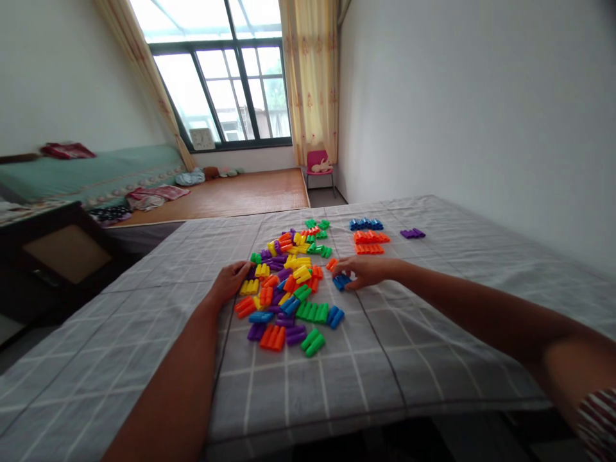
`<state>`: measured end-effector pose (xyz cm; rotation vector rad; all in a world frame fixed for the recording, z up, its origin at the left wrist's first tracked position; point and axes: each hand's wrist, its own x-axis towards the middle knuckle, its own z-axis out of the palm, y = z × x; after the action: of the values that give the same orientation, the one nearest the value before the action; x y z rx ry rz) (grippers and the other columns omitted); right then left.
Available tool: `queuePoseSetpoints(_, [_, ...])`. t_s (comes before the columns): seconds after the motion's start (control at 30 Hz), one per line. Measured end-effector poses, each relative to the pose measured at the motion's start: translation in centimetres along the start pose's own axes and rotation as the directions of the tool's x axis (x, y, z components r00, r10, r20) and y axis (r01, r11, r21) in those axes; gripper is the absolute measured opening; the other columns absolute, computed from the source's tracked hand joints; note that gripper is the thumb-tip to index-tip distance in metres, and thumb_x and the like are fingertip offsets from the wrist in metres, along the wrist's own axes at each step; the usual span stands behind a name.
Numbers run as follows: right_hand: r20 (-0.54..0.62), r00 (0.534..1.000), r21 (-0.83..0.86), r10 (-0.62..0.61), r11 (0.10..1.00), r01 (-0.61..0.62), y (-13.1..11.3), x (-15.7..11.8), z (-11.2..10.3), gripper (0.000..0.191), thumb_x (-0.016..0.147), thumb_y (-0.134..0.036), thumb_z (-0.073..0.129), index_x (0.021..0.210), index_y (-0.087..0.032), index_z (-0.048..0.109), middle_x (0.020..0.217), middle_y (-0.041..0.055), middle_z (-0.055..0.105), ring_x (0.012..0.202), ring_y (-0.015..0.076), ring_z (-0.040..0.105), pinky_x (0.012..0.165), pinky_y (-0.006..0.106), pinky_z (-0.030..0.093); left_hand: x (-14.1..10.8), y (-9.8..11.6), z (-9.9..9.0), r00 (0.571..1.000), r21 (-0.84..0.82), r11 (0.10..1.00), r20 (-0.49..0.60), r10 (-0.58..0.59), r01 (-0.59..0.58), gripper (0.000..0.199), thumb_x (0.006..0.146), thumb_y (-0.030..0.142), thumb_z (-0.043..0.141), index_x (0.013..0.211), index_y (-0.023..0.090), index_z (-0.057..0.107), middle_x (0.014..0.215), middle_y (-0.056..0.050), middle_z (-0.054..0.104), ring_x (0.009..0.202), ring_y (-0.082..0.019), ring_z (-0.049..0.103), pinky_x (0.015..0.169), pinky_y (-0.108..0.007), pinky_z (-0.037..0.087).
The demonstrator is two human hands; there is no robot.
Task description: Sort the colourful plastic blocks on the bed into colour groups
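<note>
Colourful ribbed plastic blocks lie in a loose pile on a grey checked cloth, among them a green block and a yellow block. My left hand rests at the pile's left edge, its fingertips against a purple piece; what it grips, if anything, is hidden. At the right edge, my right hand has its fingers around a blue block, beside a small orange block. Farther back on the right are blue blocks in a row, orange rows and a purple block.
The cloth-covered surface runs up near the white wall on the right. Beyond it are a low wooden platform, a pink chair and a window with curtains. A dark cabinet stands at the left.
</note>
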<state>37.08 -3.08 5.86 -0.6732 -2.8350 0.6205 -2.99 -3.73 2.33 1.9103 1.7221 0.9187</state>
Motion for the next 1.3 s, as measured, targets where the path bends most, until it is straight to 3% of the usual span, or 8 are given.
queuePoseSetpoints(0.13, [-0.214, 0.96, -0.072, 0.182, 0.977, -0.201, 4.2, -1.4, -3.6, 0.038, 0.073, -0.031, 0.069, 0.109, -0.019, 0.068, 0.102, 0.0063, 0.068, 0.08, 0.0147, 0.062, 0.07, 0.024, 0.049, 0.2, -0.5, 0.0, 1.0, 0.023, 1.0, -0.002, 0.011, -0.011, 0.061, 0.077, 0.065, 0.044, 0.097, 0.016, 0.073, 0.094, -0.006, 0.074, 0.089, -0.024, 0.064, 0.071, -0.027, 0.049])
queuePoseSetpoints(0.33, [-0.588, 0.588, -0.042, 0.556, 0.705, -0.708, 14.2, -6.6, -9.6, 0.035, 0.075, -0.032, 0.063, 0.107, -0.018, 0.068, 0.105, 0.007, 0.07, 0.081, 0.0177, 0.065, 0.071, 0.026, 0.051, 0.6, -1.1, 0.0, 1.0, 0.022, 1.0, 0.001, 0.02, -0.02, 0.062, 0.076, 0.068, 0.044, 0.096, 0.018, 0.074, 0.098, -0.005, 0.074, 0.093, -0.025, 0.064, 0.077, -0.028, 0.049])
queuePoseSetpoints(0.4, [-0.597, 0.524, -0.086, 0.608, 0.601, -0.795, 16.8, -8.1, -10.2, 0.032, 0.074, -0.032, 0.063, 0.103, -0.02, 0.07, 0.103, 0.0051, 0.071, 0.083, 0.018, 0.066, 0.072, 0.026, 0.05, 0.6, -1.0, -0.1, 1.0, 0.003, 1.0, 0.007, 0.009, -0.009, 0.062, 0.075, 0.068, 0.045, 0.096, 0.017, 0.074, 0.097, -0.005, 0.074, 0.09, -0.024, 0.065, 0.075, -0.028, 0.049])
queuePoseSetpoints(0.53, [-0.506, 0.543, -0.224, 0.67, 0.506, -0.833, 19.7, -9.1, -9.7, 0.034, 0.071, -0.03, 0.065, 0.104, -0.021, 0.071, 0.105, 0.0047, 0.072, 0.092, 0.0193, 0.065, 0.076, 0.025, 0.05, 0.4, -0.8, -0.3, 1.0, -0.025, 1.0, 0.013, -0.01, 0.01, 0.063, 0.075, 0.069, 0.047, 0.096, 0.016, 0.074, 0.096, -0.005, 0.074, 0.087, -0.024, 0.065, 0.074, -0.028, 0.05])
queuePoseSetpoints(0.63, [-0.432, 0.584, -0.28, 0.687, 0.514, -0.811, 20.9, -8.5, -9.0, 0.037, 0.07, -0.027, 0.066, 0.107, -0.02, 0.07, 0.109, 0.0062, 0.07, 0.097, 0.0199, 0.065, 0.079, 0.025, 0.049, 0.3, -0.7, -0.3, 1.0, -0.032, 0.999, 0.006, -0.02, 0.02, 0.064, 0.074, 0.071, 0.048, 0.096, 0.017, 0.074, 0.096, -0.005, 0.074, 0.088, -0.025, 0.065, 0.076, -0.029, 0.05])
queuePoseSetpoints(0.9, [-0.405, 0.595, -0.217, 0.694, 0.559, -0.8, 22.8, -7.2, -7.7, 0.044, 0.067, -0.016, 0.063, 0.11, -0.019, 0.069, 0.113, 0.0079, 0.069, 0.102, 0.0219, 0.065, 0.085, 0.027, 0.049, 0.3, -0.5, -0.3, 0.999, -0.04, 0.999, 0.003, -0.036, 0.036, 0.067, 0.071, 0.074, 0.049, 0.094, 0.016, 0.074, 0.096, -0.006, 0.074, 0.09, -0.025, 0.066, 0.076, -0.029, 0.051])
queuePoseSetpoints(1.13, [-0.469, 0.549, -0.212, 0.692, 0.515, -0.831, 21.8, -7.9, -7.9, 0.049, 0.07, -0.013, 0.06, 0.118, -0.018, 0.064, 0.12, 0.0095, 0.066, 0.102, 0.0209, 0.063, 0.088, 0.028, 0.049, 0.4, -1.0, -0.3, 0.999, -0.037, 0.999, 0.004, -0.032, 0.032, 0.063, 0.074, 0.07, 0.048, 0.095, 0.017, 0.074, 0.095, -0.005, 0.074, 0.089, -0.024, 0.066, 0.075, -0.028, 0.051])
queuePoseSetpoints(1.3, [-0.62, 0.523, -0.136, 0.584, 0.577, -0.806, 17.7, -7.5, -8.9, 0.045, 0.077, -0.011, 0.051, 0.121, -0.012, 0.061, 0.123, 0.0132, 0.063, 0.097, 0.0215, 0.065, 0.089, 0.032, 0.049, 0.5, -0.8, -0.1, 1.0, -0.018, 1.0, -0.003, -0.012, 0.012, 0.06, 0.075, 0.068, 0.047, 0.094, 0.018, 0.074, 0.096, -0.004, 0.074, 0.09, -0.024, 0.065, 0.076, -0.028, 0.05])
